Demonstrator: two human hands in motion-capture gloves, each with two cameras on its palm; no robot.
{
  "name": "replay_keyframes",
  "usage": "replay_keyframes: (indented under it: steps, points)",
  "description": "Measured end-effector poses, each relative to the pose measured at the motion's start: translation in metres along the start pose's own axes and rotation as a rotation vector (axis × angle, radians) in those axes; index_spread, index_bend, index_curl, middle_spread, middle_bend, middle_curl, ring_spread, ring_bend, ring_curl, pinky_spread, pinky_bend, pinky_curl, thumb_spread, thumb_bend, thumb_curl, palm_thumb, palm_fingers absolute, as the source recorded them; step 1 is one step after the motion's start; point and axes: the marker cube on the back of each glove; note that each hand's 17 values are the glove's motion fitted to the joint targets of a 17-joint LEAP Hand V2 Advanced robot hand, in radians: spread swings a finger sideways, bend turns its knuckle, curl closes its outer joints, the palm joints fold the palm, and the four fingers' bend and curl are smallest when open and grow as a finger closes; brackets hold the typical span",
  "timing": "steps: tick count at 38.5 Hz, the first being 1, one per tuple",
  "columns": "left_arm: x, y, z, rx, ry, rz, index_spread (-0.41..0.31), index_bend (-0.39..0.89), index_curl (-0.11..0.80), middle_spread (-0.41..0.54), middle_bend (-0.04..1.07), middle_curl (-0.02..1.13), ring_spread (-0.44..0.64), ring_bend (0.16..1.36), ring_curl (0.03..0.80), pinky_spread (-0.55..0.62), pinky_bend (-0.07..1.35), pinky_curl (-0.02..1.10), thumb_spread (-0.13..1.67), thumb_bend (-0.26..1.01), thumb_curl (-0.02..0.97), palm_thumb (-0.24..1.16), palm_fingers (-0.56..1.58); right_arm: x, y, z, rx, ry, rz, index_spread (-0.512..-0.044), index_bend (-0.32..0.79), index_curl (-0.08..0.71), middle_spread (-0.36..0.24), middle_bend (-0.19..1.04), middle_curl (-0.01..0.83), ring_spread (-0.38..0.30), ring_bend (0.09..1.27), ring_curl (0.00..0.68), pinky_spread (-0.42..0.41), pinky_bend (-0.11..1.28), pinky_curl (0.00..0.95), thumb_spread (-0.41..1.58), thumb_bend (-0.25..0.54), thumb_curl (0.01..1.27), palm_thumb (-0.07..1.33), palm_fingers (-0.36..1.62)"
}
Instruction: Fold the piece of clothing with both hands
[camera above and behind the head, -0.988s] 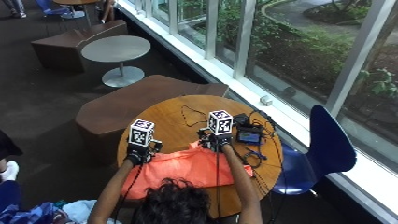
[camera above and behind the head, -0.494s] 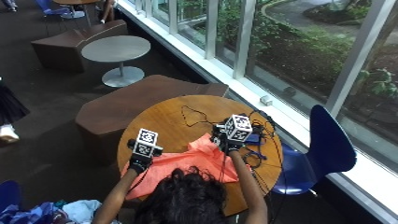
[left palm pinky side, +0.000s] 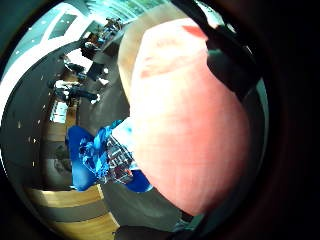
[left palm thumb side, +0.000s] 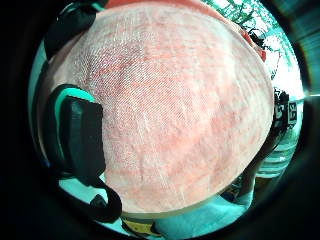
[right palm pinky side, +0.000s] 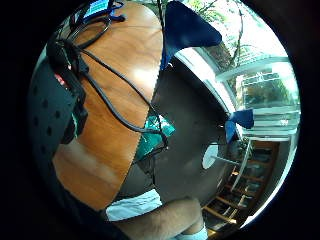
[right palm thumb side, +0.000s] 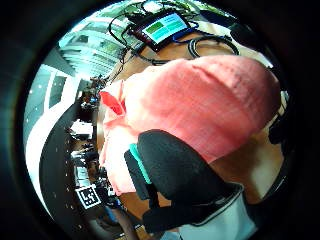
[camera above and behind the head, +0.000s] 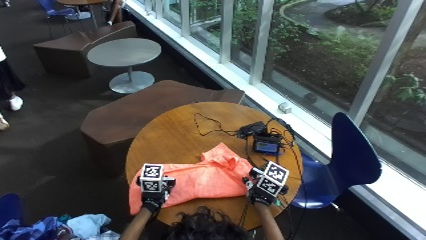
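Table (camera above and behind the head: 180, 135), round and wooden, takes up the middle of the outside view, with a blue chair (camera above and behind the head: 349, 150) just beside its window side. Across the near half of the tabletop lies the orange garment (camera above and behind the head: 193, 177), spread flat for most of its width and bunched into a rumpled peak at the far edge, toward the cables. Those black cables (camera above and behind the head: 213, 125) loop over the far part of the wood and run to a small device with a lit screen (camera above and behind the head: 268, 146), which sits near the garment's right end without touching it.

The left hand (camera above and behind the head: 153, 192) is at the garment's near left corner; its thumb-side palm view is filled with the orange weave and a black gloved thumb (left palm thumb side: 80, 135) lies curled against the cloth, so it appears to be pinching the fabric, though the fingers' far side is hidden. The right hand (camera above and behind the head: 265, 187) is at the garment's near right edge, and in its thumb-side palm view a gloved thumb (right palm thumb side: 175, 170) presses over a fold of the cloth (right palm thumb side: 200, 110), gripping it. Its little-finger view shows bare wood (right palm pinky side: 115, 90) and cables (right palm pinky side: 110, 100) beside that hand.
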Motion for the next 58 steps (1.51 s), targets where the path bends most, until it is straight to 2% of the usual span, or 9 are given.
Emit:
replay_keyframes:
  steps: [4,8,12,22,28,39,46,51,58]
  points:
    - [0.024,0.000,0.015,-0.194,0.117,-0.011,-0.167,0.08,0.367,-0.066,0.08,0.40,0.01,0.45,0.377,0.06,0.40,0.49,1.40,-0.08,0.212,0.28,0.33,0.009,-0.019,0.010,0.044,-0.080,0.012,-0.301,-0.13,0.082,-0.118,0.21,0.432,-0.186,0.88,0.491,-0.260,0.90,0.495,1.13,-0.058,0.27,0.28,0.97]
    - [0.025,-0.004,0.022,-0.256,0.188,0.000,-0.143,0.09,0.341,0.023,0.10,0.36,0.14,0.49,0.372,0.17,0.44,0.49,1.42,-0.07,0.166,0.11,0.18,0.000,-0.027,0.015,0.121,-0.200,0.005,-0.281,0.27,0.179,-0.113,0.13,0.400,-0.194,0.75,0.451,-0.267,0.83,0.472,1.17,0.106,0.34,0.57,1.10]
    - [0.034,-0.008,0.021,-0.279,0.210,0.027,-0.131,0.12,0.327,0.071,0.14,0.34,0.22,0.51,0.347,0.26,0.44,0.46,1.42,-0.05,0.144,0.01,0.14,0.011,-0.037,0.016,0.123,-0.262,0.031,-0.273,0.36,0.245,-0.170,0.12,0.382,-0.230,0.67,0.429,-0.305,0.78,0.454,1.09,0.160,0.40,0.74,1.17]
    - [0.084,-0.019,0.019,-0.302,0.225,0.101,-0.117,0.15,0.326,0.122,0.17,0.33,0.36,0.54,0.335,0.40,0.44,0.43,1.42,-0.03,0.123,-0.04,0.06,0.052,-0.046,-0.047,0.229,-0.527,0.159,-0.277,0.26,0.309,-0.242,0.15,0.386,-0.284,0.65,0.424,-0.367,0.65,0.396,0.74,0.131,0.51,0.95,1.17]
    - [0.092,-0.020,0.010,-0.292,0.281,0.123,-0.113,0.15,0.328,0.133,0.18,0.33,0.39,0.55,0.328,0.44,0.45,0.42,1.42,-0.03,0.114,-0.04,0.05,0.016,-0.046,-0.077,0.304,-0.639,0.077,-0.287,0.17,0.321,-0.254,0.15,0.378,-0.291,0.64,0.426,-0.367,0.64,0.384,0.62,0.082,0.55,0.99,1.16]
    - [0.014,-0.011,-0.042,-0.074,0.319,0.001,-0.108,0.18,0.359,0.114,0.19,0.34,0.38,0.55,0.311,0.43,0.46,0.40,1.47,0.02,0.139,0.05,0.21,-0.190,0.013,-0.080,0.413,-0.462,-0.483,-0.294,0.19,0.366,-0.273,0.14,0.367,-0.296,0.61,0.425,-0.362,0.60,0.369,0.49,0.000,0.61,1.04,1.19]
    - [-0.075,0.020,-0.073,0.076,0.468,-0.213,-0.115,0.16,0.360,0.067,0.20,0.35,0.32,0.55,0.310,0.40,0.45,0.40,1.52,0.06,0.163,0.12,0.29,-0.327,0.075,-0.040,0.405,-0.173,-0.840,-0.303,0.19,0.393,-0.287,0.15,0.365,-0.298,0.59,0.425,-0.366,0.58,0.365,0.44,-0.027,0.65,1.05,1.20]
    - [-0.117,0.035,-0.063,0.118,0.548,-0.341,-0.119,0.15,0.356,0.035,0.23,0.37,0.27,0.54,0.308,0.35,0.44,0.39,1.57,0.10,0.187,0.19,0.36,-0.367,0.124,0.014,0.368,0.007,-0.950,-0.311,0.18,0.406,-0.290,0.15,0.363,-0.304,0.59,0.425,-0.367,0.58,0.364,0.41,-0.032,0.66,1.04,1.20]
    - [-0.131,0.048,-0.042,0.051,0.540,-0.382,-0.123,0.14,0.353,0.008,0.23,0.39,0.23,0.53,0.308,0.31,0.43,0.38,1.59,0.15,0.214,0.26,0.40,-0.377,0.173,0.044,0.445,0.078,-0.996,-0.323,0.14,0.399,-0.298,0.14,0.352,-0.306,0.61,0.432,-0.368,0.60,0.370,0.40,-0.032,0.68,1.04,1.17]
